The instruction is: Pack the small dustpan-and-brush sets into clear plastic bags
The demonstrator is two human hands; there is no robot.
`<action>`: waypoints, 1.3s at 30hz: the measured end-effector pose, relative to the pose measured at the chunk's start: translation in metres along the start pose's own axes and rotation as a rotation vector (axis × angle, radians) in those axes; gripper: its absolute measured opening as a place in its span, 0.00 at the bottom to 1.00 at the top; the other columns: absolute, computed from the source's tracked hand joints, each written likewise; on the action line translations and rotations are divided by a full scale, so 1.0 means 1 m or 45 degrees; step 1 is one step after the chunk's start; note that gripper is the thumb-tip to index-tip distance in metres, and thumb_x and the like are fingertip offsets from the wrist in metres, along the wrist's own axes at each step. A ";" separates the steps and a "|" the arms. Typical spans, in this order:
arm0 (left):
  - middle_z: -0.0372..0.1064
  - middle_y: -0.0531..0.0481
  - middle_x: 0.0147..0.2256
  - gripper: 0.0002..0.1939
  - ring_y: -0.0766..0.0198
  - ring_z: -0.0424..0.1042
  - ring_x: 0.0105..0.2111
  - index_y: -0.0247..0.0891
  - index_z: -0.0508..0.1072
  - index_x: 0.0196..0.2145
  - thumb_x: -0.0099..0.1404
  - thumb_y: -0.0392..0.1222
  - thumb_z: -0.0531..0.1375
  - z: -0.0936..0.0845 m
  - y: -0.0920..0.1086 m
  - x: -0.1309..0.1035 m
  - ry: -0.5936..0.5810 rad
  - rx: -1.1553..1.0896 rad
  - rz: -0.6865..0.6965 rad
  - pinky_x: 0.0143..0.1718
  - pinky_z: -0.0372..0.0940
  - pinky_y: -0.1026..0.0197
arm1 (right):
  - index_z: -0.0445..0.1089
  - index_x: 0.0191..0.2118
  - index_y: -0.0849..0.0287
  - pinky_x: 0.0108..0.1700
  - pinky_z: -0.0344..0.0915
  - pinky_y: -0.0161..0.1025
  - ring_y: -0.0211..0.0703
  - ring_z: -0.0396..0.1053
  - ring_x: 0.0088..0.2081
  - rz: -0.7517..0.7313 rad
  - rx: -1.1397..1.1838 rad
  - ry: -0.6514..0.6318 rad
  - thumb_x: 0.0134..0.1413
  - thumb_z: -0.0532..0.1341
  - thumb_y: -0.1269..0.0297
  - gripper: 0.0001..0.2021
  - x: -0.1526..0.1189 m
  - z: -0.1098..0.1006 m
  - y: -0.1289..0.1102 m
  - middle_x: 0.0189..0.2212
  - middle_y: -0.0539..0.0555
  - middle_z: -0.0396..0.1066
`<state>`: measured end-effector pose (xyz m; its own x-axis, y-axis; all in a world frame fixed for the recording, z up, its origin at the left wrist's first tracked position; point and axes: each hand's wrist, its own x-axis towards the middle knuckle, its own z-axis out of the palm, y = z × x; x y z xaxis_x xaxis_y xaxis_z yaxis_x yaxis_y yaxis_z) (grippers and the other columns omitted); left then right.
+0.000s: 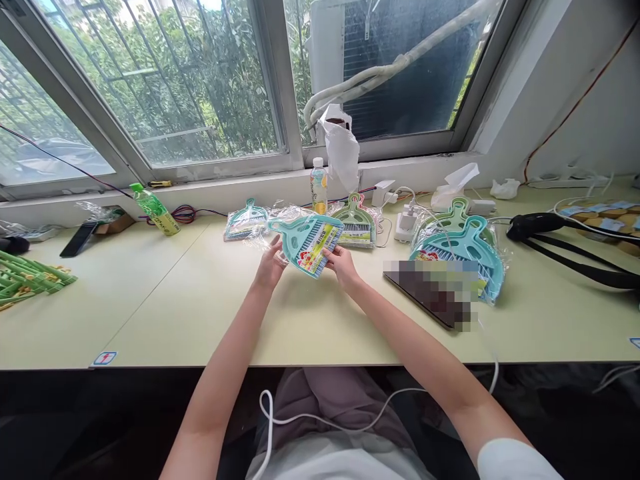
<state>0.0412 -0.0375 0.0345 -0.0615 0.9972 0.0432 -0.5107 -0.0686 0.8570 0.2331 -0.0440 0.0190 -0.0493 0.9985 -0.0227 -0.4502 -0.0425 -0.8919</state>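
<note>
Between my two hands, above the table, a small turquoise dustpan and brush set is held tilted, its yellow printed label facing up. My left hand grips it near the handle end, where clear plastic wrap shows. At its label side, my right hand pinches the edge. Just behind stands a green dustpan set in clear wrap. Another light blue wrapped dustpan set lies to the left. On the right, more turquoise dustpan sets are piled with a green one behind.
A phone-like dark device, partly blurred out, lies right of my hands. Along the window are a drink bottle, a green-capped bottle, a white plastic bag and chargers. Black straps lie right; a white cable crosses my lap.
</note>
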 end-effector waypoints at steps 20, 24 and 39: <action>0.73 0.45 0.46 0.26 0.54 0.75 0.44 0.39 0.71 0.47 0.51 0.43 0.70 0.013 -0.016 -0.008 -0.114 0.289 -0.039 0.40 0.72 0.58 | 0.52 0.61 0.54 0.47 0.71 0.42 0.44 0.72 0.43 -0.299 -0.431 0.318 0.50 0.61 0.67 0.32 -0.004 0.005 0.007 0.45 0.55 0.66; 0.71 0.44 0.49 0.30 0.51 0.74 0.47 0.41 0.68 0.50 0.52 0.46 0.71 0.016 -0.014 -0.012 -0.172 0.303 -0.020 0.40 0.73 0.57 | 0.54 0.58 0.53 0.44 0.72 0.40 0.43 0.73 0.42 -0.187 -0.327 0.255 0.50 0.61 0.68 0.29 -0.001 0.003 0.005 0.48 0.55 0.65; 0.71 0.42 0.49 0.37 0.48 0.72 0.49 0.41 0.67 0.50 0.43 0.38 0.74 0.021 -0.007 -0.015 -0.342 0.478 0.079 0.43 0.72 0.53 | 0.43 0.65 0.50 0.44 0.73 0.43 0.47 0.75 0.43 -0.179 -0.418 0.268 0.44 0.64 0.67 0.43 0.000 -0.003 0.006 0.55 0.60 0.62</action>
<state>0.0641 -0.0518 0.0389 0.1677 0.9675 0.1893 -0.1643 -0.1618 0.9730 0.2330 -0.0440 0.0124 0.1911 0.9804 0.0479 -0.1299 0.0737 -0.9888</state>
